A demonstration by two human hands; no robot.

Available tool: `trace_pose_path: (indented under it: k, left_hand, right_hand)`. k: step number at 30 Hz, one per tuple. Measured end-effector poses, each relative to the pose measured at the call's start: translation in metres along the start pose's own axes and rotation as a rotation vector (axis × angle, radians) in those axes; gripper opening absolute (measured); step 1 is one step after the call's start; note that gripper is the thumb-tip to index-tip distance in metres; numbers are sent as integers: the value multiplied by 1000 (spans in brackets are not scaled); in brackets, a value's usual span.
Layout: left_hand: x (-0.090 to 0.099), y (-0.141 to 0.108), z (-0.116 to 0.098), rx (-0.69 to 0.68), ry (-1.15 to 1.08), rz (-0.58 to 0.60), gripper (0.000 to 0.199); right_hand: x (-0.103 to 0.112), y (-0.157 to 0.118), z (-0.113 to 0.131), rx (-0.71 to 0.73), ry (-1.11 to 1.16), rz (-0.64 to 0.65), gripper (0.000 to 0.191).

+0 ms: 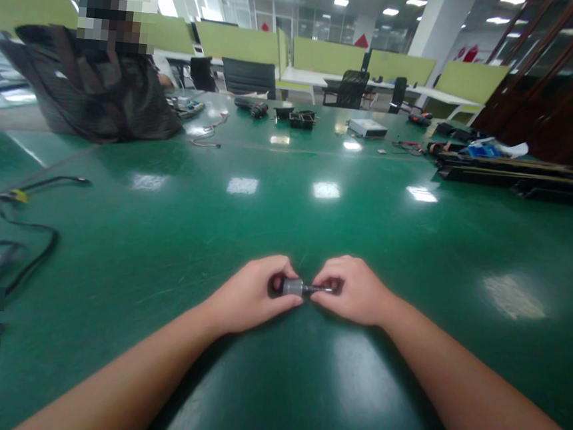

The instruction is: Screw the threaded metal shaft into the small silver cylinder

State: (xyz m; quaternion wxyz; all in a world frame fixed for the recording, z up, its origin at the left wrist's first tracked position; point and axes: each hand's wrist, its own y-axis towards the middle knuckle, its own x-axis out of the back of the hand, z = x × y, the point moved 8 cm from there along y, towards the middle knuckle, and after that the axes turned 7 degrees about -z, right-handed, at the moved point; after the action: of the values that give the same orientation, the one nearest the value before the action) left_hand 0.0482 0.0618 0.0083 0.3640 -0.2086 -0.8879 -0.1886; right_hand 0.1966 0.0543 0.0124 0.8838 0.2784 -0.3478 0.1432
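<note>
Low in the middle of the head view, my left hand (249, 297) is closed around a short grey-and-black cylinder (293, 287) lying sideways, gripped between thumb and fingers. From the cylinder's right end a thin dark rod (316, 289) runs into my right hand (355, 291), whose thumb and fingers are pinched on it. Whether rod and cylinder are one piece or two, I cannot tell. Both hands are at the glossy green table (191, 213), their fingertips a short gap apart. Part of the cylinder's left end is hidden by my left hand.
A large dark bag (101, 92) stands at the far left, with a person partly behind it. A black cable (51, 241) curves along the left side. Toward the back lie a silver box (368, 128), black parts (301, 118) and long black strips (515, 176).
</note>
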Motion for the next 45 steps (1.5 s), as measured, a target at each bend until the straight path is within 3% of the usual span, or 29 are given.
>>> trace_pose_path:
  k: [9,15,23,29,45]
  left_hand:
    - [0,0,1,-9,12,7,22]
    - [-1,0,2,1,13,6,24]
    - [0,1,1,-14,10,-1,22]
    - [-1,0,4,-3,6,-8,23]
    - [0,0,0,0,-29,-5,20]
  right_hand:
    - [11,-2,-12,-2,10,47,5]
    - [22,-6,-34,-107,53,85,4]
    - [15,-3,-22,-72,66,77,5]
    - [-3,0,-6,-78,128,28,20]
    - [-9,-1,4,35,-29,12,12]
